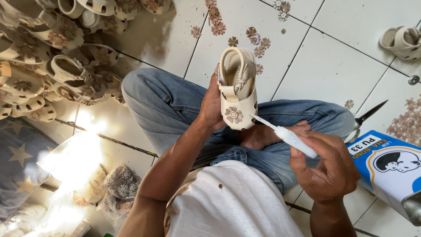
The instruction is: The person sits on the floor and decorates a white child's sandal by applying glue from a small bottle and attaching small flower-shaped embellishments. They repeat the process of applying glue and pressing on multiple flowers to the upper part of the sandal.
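Above the lap, the left hand (212,105) grips a cream sandal (237,87) while the right hand (326,169) clasps a white glue applicator (287,136), whose tip should stay steady just beside the flower (233,115).

Cream child's sandal (237,87) with flower, upright; white glue applicator (287,137) tip touching it.

Person wears light blue denim jeans (175,105) and a white shirt (237,202) bearing one small dark spot. Forearms bare, no sleeves.
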Available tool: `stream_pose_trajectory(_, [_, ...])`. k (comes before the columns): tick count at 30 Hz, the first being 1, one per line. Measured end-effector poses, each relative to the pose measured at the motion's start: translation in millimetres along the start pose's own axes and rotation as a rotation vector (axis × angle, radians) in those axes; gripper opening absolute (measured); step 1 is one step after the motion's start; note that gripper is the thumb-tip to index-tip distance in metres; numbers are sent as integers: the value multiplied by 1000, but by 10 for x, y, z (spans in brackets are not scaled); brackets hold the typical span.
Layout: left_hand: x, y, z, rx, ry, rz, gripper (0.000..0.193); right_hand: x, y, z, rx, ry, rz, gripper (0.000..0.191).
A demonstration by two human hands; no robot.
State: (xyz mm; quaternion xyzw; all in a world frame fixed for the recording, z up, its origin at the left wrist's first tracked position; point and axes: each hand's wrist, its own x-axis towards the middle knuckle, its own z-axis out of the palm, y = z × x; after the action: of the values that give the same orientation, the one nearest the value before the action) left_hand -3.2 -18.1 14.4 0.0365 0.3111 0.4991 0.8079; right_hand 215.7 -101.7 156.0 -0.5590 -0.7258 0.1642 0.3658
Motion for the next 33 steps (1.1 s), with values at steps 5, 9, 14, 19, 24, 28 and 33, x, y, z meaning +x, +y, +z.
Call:
stream_pose_trajectory(5, [7,-7,-9,-77,-42,-3,59,23,-37,9,27,6,-9,22])
stream_pose_trajectory(9, [3,-4,-14,-65,-58,-1,60,37,-50,4,37,-6,-6,22])
stream_pose_trajectory(14, [7,3,7,-54,-26,-11,61,62,-62,-2,3,-31,-19,23])
stream_pose_trajectory(19, [6,16,30,-74,-35,-10,61,87,-105,-28,-55,-56,-55,23])
stream_pose_trajectory(24, [6,16,50,11,15,-17,64,117,-161,-62,-98,-66,-80,21])
stream_pose_trajectory(28, [-4,13,50,-16,2,-19,64,134,-195,-71,-111,-74,-77,20])
stream_pose_trajectory(33, [-14,14,42,-46,-30,-34,65,139,-214,-76,-118,-77,-86,21])
